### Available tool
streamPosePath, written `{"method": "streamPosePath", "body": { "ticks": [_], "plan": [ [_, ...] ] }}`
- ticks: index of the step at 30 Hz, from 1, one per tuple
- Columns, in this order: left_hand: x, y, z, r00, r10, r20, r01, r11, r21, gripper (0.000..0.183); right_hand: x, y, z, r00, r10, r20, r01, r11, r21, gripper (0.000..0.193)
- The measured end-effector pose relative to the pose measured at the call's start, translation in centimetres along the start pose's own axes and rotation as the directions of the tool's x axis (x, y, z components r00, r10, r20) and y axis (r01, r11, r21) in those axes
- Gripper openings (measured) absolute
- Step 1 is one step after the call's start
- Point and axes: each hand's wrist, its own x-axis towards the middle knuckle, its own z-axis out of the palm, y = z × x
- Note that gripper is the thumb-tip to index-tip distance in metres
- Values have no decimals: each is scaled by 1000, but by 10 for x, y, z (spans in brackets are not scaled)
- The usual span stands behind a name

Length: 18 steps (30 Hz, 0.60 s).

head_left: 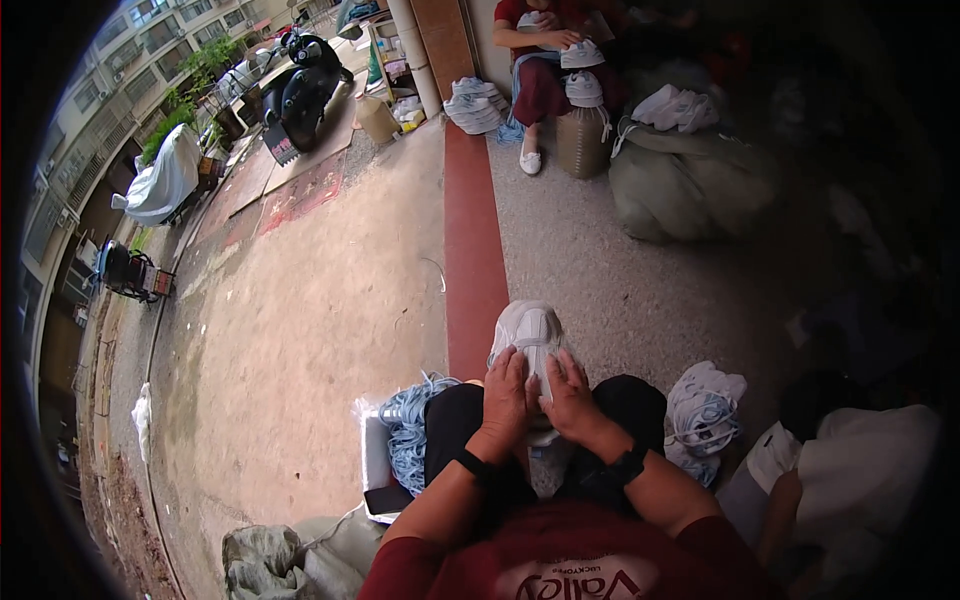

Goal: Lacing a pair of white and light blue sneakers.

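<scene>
Between my knees, a white and grey shoe upper [527, 322] points away from me. My left hand [505, 398] grips its left side, fingers lying along the edge near the opening. On the opposite side my right hand [574, 397] holds it, with fingers and thumb on the lacing area. What the fingertips do at the opening is too small to make out. Close to my left knee hangs a bundle of pale blue laces [405, 432] over a white box [376, 450]. Beside my right knee lies a pile of white shoe uppers [704, 395] with blue laces.
Ahead, a seated person [555, 40] handles white uppers beside a brown drum [583, 145]. A large olive sack [690, 190] with uppers on top stands to their right. Stacked uppers [474, 106] sit near the pillar. A scooter [305, 90] is parked far left; a crumpled sack [300, 560] lies near left.
</scene>
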Motion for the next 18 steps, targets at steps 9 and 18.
{"method": "streamPosePath", "body": {
  "ticks": [9, 18],
  "plan": [
    [-12, -18, 19, 999, -45, -8, 44, 994, -103, 45, 0, 13, -11, 995, 12, 99, -18, 999, 52, 73],
    [-21, -11, 13, 999, -29, -22, 25, 988, -153, 45, -7, 5, -9, 999, 23, 37, -28, 988, 152, 74]
  ]
}}
